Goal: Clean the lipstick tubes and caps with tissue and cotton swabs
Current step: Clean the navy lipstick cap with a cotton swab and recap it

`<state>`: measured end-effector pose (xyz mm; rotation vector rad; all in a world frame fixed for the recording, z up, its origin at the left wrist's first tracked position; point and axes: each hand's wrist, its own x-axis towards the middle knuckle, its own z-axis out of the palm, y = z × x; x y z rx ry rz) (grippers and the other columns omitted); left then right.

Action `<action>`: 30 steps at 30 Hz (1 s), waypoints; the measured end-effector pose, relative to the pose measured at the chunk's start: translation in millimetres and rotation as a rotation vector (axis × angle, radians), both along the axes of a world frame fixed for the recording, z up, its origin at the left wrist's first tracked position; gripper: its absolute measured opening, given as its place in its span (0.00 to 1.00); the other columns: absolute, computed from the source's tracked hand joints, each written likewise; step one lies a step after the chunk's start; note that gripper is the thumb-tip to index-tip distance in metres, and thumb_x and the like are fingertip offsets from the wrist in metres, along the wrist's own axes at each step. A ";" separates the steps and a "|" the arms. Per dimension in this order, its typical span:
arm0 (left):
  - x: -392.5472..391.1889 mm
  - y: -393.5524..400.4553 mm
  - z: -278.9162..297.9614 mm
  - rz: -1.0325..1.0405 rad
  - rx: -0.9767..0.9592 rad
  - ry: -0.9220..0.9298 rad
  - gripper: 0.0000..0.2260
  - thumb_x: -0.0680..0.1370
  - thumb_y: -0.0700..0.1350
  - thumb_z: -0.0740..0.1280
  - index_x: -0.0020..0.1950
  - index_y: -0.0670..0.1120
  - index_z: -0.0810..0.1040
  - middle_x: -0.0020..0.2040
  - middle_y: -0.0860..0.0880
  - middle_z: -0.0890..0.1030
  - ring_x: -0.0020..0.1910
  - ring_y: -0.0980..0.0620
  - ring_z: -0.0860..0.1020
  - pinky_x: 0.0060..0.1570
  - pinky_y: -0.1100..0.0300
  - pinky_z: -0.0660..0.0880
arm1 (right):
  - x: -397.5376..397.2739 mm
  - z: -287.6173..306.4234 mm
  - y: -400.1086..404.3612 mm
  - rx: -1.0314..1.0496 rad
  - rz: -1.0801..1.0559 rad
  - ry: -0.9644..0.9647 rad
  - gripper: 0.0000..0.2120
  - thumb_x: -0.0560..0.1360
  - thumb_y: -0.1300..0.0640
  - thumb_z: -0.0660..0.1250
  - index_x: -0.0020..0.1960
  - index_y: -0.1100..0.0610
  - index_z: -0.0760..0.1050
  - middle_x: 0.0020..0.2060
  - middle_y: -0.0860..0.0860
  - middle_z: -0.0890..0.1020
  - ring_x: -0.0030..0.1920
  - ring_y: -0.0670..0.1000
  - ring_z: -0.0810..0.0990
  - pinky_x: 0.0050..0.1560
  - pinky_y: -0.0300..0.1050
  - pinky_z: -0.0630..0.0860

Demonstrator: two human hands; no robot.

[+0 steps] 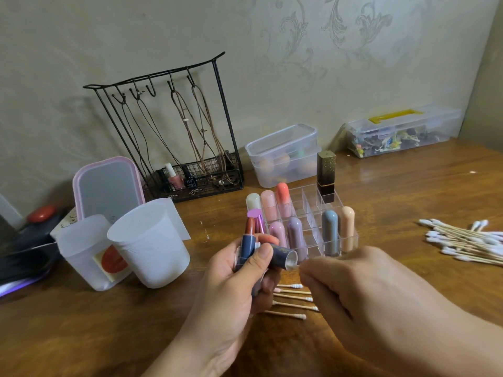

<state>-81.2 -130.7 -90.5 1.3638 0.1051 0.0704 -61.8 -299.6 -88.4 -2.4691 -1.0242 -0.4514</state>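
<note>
My left hand (pixel 234 284) grips an open dark blue lipstick tube (pixel 247 247) with its brown-red stick up, and also holds the matching blue cap (pixel 283 257) sideways, its open mouth facing right. My right hand (pixel 362 289) is right at that mouth, fingertips pinched together; what they hold is hidden. Behind stands a clear acrylic organizer (pixel 310 213) with several pastel lipsticks and a gold-black lipstick (pixel 325 175). Used cotton swabs (pixel 291 299) lie under my hands, and a pile of clean swabs (pixel 462 242) lies at the right.
Two white plastic cups (pixel 149 240) stand at the left, in front of a pink-framed mirror (pixel 109 189). A black wire jewellery rack (pixel 177 137) stands against the wall. Two clear lidded boxes (pixel 285 153) (pixel 402 131) sit further back on the wooden table (pixel 81 336).
</note>
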 end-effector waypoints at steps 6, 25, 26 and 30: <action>0.8 -1.0 -0.6 0.009 0.018 -0.021 0.14 0.68 0.48 0.67 0.50 0.42 0.80 0.31 0.48 0.78 0.27 0.57 0.76 0.23 0.70 0.70 | 8.8 0.1 -6.1 0.142 0.070 0.094 0.11 0.78 0.50 0.61 0.38 0.50 0.76 0.24 0.41 0.67 0.24 0.45 0.69 0.28 0.29 0.64; 0.9 9.3 5.8 0.044 0.039 -0.122 0.06 0.68 0.48 0.68 0.41 0.49 0.83 0.35 0.46 0.78 0.27 0.55 0.70 0.21 0.68 0.66 | 10.3 13.8 -14.4 0.045 0.179 0.159 0.16 0.78 0.51 0.61 0.33 0.55 0.72 0.25 0.51 0.68 0.27 0.53 0.66 0.29 0.33 0.62; 0.9 9.5 5.5 0.049 0.037 -0.120 0.06 0.68 0.48 0.68 0.41 0.50 0.83 0.35 0.46 0.78 0.27 0.56 0.70 0.21 0.68 0.66 | 10.5 14.8 -14.6 0.056 0.213 0.182 0.16 0.78 0.53 0.61 0.33 0.57 0.72 0.25 0.51 0.68 0.27 0.52 0.66 0.30 0.32 0.62; 1.3 10.9 6.3 0.038 -0.003 -0.113 0.05 0.69 0.46 0.68 0.41 0.49 0.83 0.36 0.46 0.78 0.28 0.55 0.70 0.21 0.68 0.64 | 15.1 16.3 -17.3 0.151 0.154 0.186 0.13 0.77 0.52 0.62 0.35 0.54 0.77 0.25 0.48 0.71 0.24 0.47 0.67 0.27 0.29 0.62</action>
